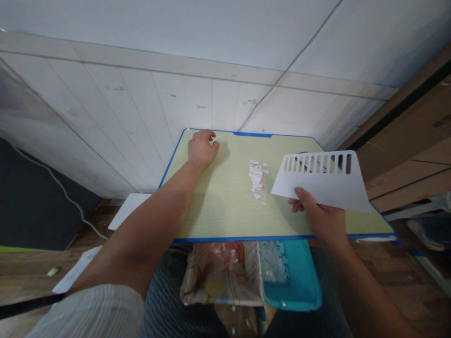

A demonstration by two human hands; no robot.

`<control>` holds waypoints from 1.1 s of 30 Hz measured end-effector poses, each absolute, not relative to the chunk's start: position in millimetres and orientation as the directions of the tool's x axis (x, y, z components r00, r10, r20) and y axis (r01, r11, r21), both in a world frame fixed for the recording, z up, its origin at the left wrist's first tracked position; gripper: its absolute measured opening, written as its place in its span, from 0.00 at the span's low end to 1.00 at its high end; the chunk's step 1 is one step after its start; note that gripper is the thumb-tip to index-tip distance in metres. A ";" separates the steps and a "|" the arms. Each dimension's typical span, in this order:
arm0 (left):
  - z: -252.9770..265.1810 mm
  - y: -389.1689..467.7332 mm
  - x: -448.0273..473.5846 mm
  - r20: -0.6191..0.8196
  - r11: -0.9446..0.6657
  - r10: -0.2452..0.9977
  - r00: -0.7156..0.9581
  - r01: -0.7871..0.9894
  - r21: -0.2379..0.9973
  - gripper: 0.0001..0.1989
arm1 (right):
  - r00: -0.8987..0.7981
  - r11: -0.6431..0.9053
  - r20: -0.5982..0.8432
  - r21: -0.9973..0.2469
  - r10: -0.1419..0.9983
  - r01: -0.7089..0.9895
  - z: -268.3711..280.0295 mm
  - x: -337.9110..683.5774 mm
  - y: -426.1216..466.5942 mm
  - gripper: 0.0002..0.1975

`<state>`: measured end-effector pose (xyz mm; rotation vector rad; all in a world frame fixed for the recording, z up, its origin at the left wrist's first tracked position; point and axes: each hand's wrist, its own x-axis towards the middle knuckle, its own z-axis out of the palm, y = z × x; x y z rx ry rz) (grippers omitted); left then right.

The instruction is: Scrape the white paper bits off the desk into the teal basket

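My right hand point(317, 213) grips a white sheet point(324, 188) by its near edge, thumb on top. Along the sheet's far edge runs a row of rounded slots. It is held tilted over the right part of a pale yellow table point(225, 206) with a blue rim. Over the table's far left corner, my left hand point(203, 148) has its fingers loosely curled, with a gap between thumb and forefinger and nothing visible in it. Between the hands lies a small heap of whitish-pink paper scraps point(256, 176), with a few loose bits around it.
Under the table's near edge, a turquoise plastic tub point(310, 281) holds pale scraps, beside a patterned cloth point(218, 286). A panelled white wall point(176, 94) stands close behind the table, with a grey cable point(292, 63) running down it. Cardboard point(416, 126) rises at the right.
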<state>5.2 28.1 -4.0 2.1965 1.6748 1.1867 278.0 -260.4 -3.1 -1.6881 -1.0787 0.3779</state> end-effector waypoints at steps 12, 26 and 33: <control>2.5 24.2 2.1 0.530 -0.403 0.845 0.075 0.742 0.536 0.13 | 0.363 -0.069 0.145 -0.854 0.921 0.516 -7.0 246.7 -235.7 0.28; 2.4 20.9 6.4 0.546 -0.436 0.832 0.096 0.723 0.536 0.12 | 0.384 -0.029 0.177 -0.880 0.906 0.474 -6.8 270.2 -286.6 0.32; -0.9 24.4 7.8 0.528 -0.419 0.844 0.091 0.727 0.544 0.13 | 0.440 -0.030 0.190 -0.894 0.878 0.447 -4.7 282.2 -302.9 0.28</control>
